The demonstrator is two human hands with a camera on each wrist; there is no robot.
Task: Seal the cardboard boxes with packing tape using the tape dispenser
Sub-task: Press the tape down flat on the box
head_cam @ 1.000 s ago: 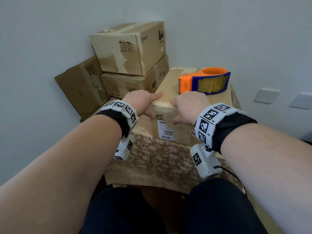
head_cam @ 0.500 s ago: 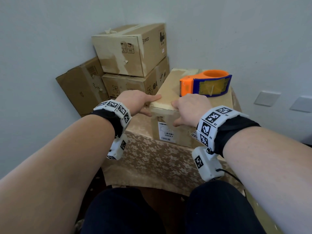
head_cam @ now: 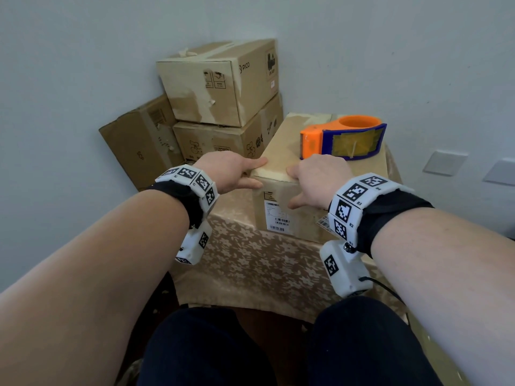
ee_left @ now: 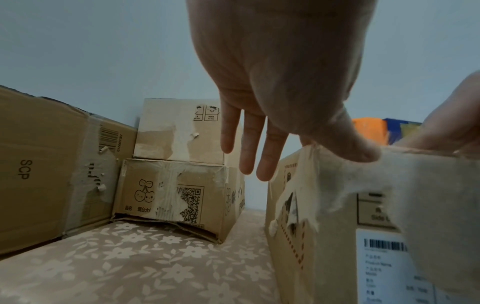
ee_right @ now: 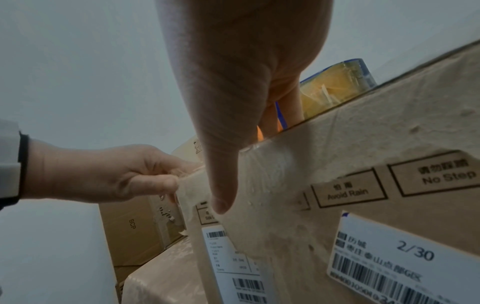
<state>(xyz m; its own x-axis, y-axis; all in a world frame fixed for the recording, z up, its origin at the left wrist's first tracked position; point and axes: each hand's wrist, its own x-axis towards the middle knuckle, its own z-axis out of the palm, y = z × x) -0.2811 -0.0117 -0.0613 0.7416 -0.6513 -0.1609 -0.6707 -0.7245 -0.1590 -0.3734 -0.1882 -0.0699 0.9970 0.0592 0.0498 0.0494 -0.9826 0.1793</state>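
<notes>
A taped cardboard box [head_cam: 281, 140] stands on the table in front of me. On its top, at the far right, lies the orange and blue tape dispenser [head_cam: 342, 137]. My left hand [head_cam: 250, 174] is at the box's near left corner, index finger on top and thumb on the front face; its other fingers [ee_left: 244, 148] hang straight beside the box. My right hand [head_cam: 299, 188] presses the near top edge, with its fingers on top. Its thumb [ee_right: 221, 164] lies flat on the pale tape on the box front [ee_right: 363, 144]. Neither hand holds anything.
Several more boxes stand at the back left against the wall: a PICO box [head_cam: 217, 82] on top of a cherry-printed one [head_cam: 223, 140], and an SCP box [head_cam: 139, 143] leaning beside them. A floral cloth [head_cam: 250, 260] covers the table. Wall sockets [head_cam: 443, 162] are at the right.
Both hands stay pressed on the box's near top edge. The dispenser has not moved. Only the view drifts slightly.
</notes>
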